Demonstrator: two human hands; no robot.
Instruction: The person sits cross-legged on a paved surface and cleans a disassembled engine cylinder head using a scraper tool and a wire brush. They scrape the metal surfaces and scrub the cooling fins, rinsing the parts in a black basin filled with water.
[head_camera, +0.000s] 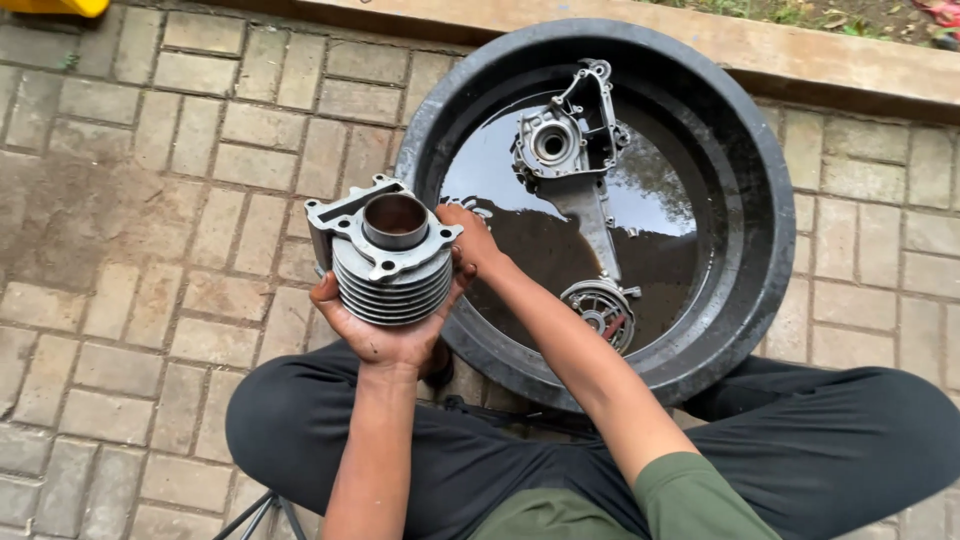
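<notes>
A grey finned metal engine cylinder (390, 255) with a round open bore is held upright in front of me, over the paving just left of the basin. My left hand (385, 335) cups it from below, palm up. My right hand (470, 240) grips its right side near the top flange. Behind it stands a large round black basin (740, 130) holding dark liquid. In the liquid lie a long metal engine casing (570, 140) and a round metal part with red bits (600, 310).
I sit cross-legged in dark trousers (300, 420) on grey brick paving (150, 250). A concrete curb (800, 60) runs behind the basin. A yellow object (60, 6) shows at the top left corner. Thin black legs of a stand (265, 515) show at the bottom.
</notes>
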